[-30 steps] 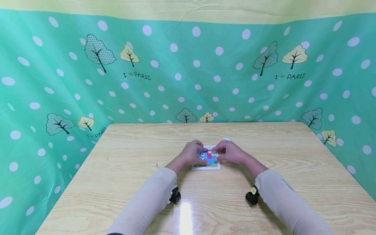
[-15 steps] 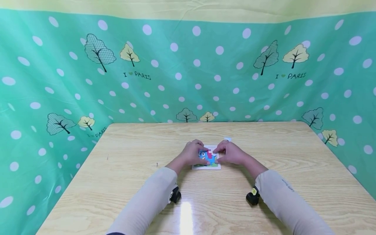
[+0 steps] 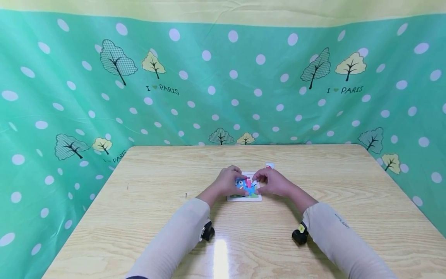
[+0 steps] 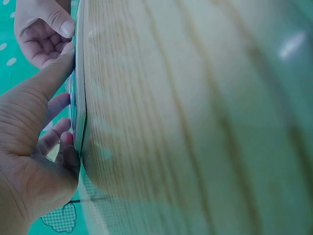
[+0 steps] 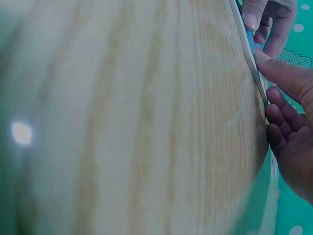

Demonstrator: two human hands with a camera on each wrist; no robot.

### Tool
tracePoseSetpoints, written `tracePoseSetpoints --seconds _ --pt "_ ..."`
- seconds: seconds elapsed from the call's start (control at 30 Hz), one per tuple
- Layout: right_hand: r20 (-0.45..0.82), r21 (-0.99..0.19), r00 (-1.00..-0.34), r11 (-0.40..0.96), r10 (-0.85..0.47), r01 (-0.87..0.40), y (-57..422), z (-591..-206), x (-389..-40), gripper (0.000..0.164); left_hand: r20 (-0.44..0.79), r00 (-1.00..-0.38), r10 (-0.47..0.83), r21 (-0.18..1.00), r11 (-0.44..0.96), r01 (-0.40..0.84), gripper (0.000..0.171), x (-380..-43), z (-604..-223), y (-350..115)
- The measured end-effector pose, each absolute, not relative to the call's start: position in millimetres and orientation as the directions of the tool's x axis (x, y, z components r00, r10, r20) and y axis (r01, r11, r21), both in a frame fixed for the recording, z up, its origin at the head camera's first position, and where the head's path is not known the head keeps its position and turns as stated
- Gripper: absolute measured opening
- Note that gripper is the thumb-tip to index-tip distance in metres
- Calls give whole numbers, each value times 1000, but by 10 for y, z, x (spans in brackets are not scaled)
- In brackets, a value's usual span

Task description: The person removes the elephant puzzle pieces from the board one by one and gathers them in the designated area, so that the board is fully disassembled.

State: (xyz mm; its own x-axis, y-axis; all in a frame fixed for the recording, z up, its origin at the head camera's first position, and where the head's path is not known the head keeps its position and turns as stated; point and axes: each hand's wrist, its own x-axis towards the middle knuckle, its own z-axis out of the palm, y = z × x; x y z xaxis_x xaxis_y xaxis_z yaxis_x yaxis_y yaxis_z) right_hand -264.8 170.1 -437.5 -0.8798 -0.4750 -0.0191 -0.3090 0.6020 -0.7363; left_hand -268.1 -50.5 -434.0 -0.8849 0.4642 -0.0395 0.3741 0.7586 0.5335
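Observation:
A jigsaw puzzle (image 3: 249,185) in a white frame (image 3: 244,199) lies on the table, showing a blue cartoon animal with a pink patch. My left hand (image 3: 230,182) rests over its left side, thumb stretched onto the lower part and fingers at the upper part. From the right, my right hand (image 3: 273,182) reaches in, its thumb and index fingertip spread apart on the puzzle's right side. In the left wrist view, the left thumb (image 4: 61,66) touches the puzzle's surface, seen nearly edge-on. The right thumb (image 5: 276,68) also presses there in the right wrist view.
Just beyond the right hand lies a small white and red piece (image 3: 270,165), partly hidden by the hand. The wooden table (image 3: 167,170) reaches back to a green dotted curtain (image 3: 195,85). Black wrist cameras hang under both sleeves.
The right index fingertip has shifted slightly to the right on the puzzle. More red of the small piece beyond that hand now shows. The left hand stays where it was.

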Motion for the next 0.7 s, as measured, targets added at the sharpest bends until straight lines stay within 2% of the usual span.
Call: tracePoseSetpoints --seconds 0.23,0.33,0.47,0.7 --pt "-15 -783 -868 546 -497 -299 1704 -4382 -2658 32 -24 -881 472 532 753 388 61 -2684 -4344 -503" --pt "6 -795 -864 522 -503 -309 1710 -4398 -2658 25 -25 -882 471 533 752 387 61 -2684 -4351 -502" --pt "30 -802 -877 512 -480 -308 1721 -4405 -2646 16 -32 -884 466 542 751 376 61 -2681 -4354 -498" --pt "43 -819 -897 498 -440 -283 1736 -4422 -2644 13 -37 -883 468 535 755 378 62 -2680 -4342 -502"
